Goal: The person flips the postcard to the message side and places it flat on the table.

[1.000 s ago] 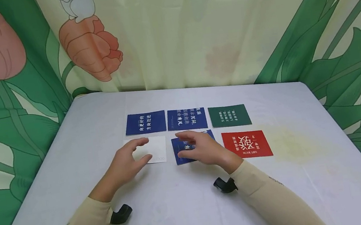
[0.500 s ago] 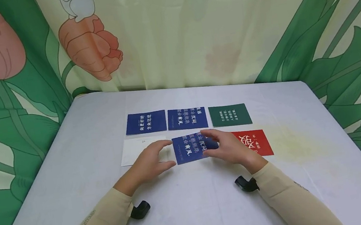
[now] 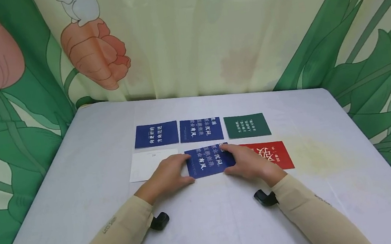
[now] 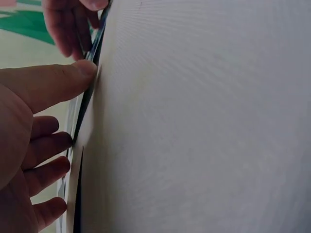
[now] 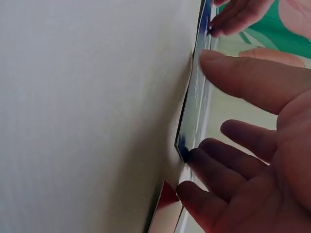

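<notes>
A blue card [image 3: 208, 161] with white characters lies in the middle of the near row, between both hands. My left hand [image 3: 166, 175] is at its left side, thumb at the near corner and fingertips near the far corner. At its right side is my right hand [image 3: 248, 163], thumb and fingers spread apart along that edge. In the left wrist view the thumb [image 4: 73, 77] comes right up to the card's rim. The right wrist view has the fingertips [image 5: 197, 158] at the card's end. The right hand partly covers a red card [image 3: 278, 158].
A white card [image 3: 145, 165] lies left of the blue one. Behind, a row holds two more blue cards [image 3: 156, 134] [image 3: 200, 130] and a green card [image 3: 247, 126]. All lie on a white-covered table [image 3: 209, 227], with a printed curtain [image 3: 191, 36] behind it.
Both hands have moved right, the left one from over the white card to the middle blue card's left edge, the right one to its right edge. The white card has shifted left.
</notes>
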The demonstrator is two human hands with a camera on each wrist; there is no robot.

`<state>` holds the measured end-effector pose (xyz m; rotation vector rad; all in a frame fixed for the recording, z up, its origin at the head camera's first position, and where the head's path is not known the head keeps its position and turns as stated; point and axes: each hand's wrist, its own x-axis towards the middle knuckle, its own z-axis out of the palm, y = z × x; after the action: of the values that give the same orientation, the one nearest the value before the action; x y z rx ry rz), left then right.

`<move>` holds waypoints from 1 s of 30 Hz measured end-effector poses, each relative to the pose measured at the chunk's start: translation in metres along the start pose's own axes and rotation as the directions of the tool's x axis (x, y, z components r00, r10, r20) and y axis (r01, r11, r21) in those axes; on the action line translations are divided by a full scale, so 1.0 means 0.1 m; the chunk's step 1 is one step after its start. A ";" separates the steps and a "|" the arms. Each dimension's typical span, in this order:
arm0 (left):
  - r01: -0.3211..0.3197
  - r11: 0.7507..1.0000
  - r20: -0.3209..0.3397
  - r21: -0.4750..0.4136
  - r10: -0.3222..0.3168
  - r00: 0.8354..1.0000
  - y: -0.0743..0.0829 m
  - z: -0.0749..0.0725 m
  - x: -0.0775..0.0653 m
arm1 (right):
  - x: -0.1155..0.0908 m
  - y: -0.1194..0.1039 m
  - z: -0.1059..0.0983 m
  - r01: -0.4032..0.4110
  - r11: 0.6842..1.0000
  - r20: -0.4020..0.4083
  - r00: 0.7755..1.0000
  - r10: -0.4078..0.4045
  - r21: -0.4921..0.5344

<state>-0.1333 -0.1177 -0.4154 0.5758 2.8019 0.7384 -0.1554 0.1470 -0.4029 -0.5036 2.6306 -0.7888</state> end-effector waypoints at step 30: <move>-0.039 0.999 0.056 -0.023 0.040 0.998 -0.06 -0.06 -0.09 | -0.10 -0.06 0.01 0.021 0.996 0.063 0.998 -0.016 -0.088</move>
<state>-0.1286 -0.1285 -0.4124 0.6396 2.7349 0.7472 -0.1446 0.1467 -0.3980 -0.5680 2.6155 -0.6539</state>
